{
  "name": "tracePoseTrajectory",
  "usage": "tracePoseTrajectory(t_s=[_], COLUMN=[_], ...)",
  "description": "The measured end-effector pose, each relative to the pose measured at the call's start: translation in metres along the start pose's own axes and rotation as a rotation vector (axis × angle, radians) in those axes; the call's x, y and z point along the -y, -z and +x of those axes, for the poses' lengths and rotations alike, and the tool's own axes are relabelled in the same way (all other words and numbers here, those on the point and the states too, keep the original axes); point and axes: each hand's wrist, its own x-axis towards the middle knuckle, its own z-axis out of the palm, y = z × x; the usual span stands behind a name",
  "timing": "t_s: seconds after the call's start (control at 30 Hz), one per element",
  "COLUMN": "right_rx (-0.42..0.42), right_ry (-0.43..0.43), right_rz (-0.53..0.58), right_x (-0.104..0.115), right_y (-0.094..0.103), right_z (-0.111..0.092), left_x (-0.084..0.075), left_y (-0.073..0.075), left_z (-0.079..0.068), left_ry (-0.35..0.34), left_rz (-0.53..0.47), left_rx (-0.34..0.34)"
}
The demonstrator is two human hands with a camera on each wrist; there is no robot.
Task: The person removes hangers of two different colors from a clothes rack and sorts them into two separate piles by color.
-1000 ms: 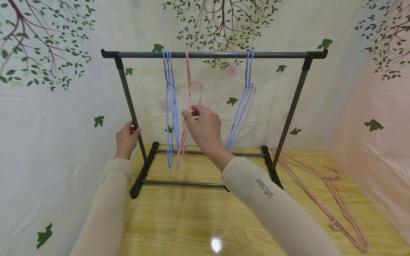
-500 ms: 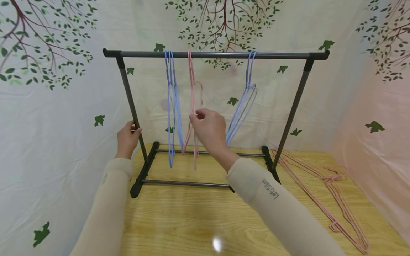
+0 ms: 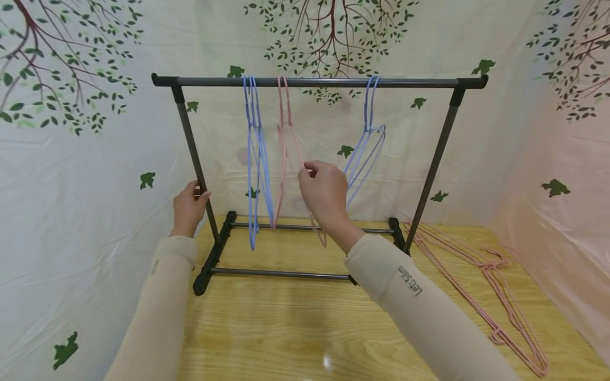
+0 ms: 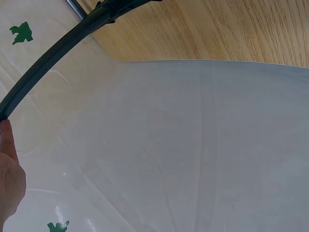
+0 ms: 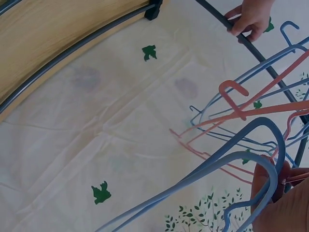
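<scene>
Thumb and fingertips of my right hand (image 3: 325, 193) pinch a side of a pink hanger (image 3: 288, 108) hooked on the rack's top rail (image 3: 324, 82). Just left of it hangs a second pink hanger (image 3: 283, 174). Further left on the rail is a bunch of blue hangers (image 3: 249, 164); more blue hangers (image 3: 366, 114) hang right of my right hand, which hides their lower part. In the right wrist view, blue hanger ends (image 5: 183, 182) overlap that hand. My left hand (image 3: 187, 211) grips the rack's left post (image 3: 191, 148).
Several pink hangers (image 3: 495, 263) lie on the wooden table (image 3: 267, 328), right of the rack's foot. The black base (image 3: 206, 275) stands towards the back of the table. A leaf-printed curtain (image 3: 95, 185) closes off the back and sides.
My right hand has moved right with the pink hanger, which has swung apart from the other pink one. The left hand keeps its place on the post.
</scene>
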Motion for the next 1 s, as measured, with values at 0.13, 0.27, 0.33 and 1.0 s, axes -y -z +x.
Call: tracePoseTrajectory(t_s=[0.13,0.27,0.33,1.0], right_rx=[-0.003,-0.024,-0.042,-0.09], right_ry=[0.012,0.023,0.029,0.061], right_rz=[0.002,0.046,0.068,0.176], right_x=[-0.001,-0.001,-0.001,-0.005], right_y=[0.0,0.001,0.002,0.017], right_z=[0.0,0.0,0.0,-0.012], left_x=[0.0,-0.001,-0.001,0.003], left_y=[0.0,-0.001,-0.001,-0.002], left_z=[0.0,-0.001,-0.001,0.002], left_ry=[-0.003,0.002,0.002,-0.023], left_rz=[0.007,0.006,0.007,0.007], left_rx=[-0.001,0.003,0.006,-0.008])
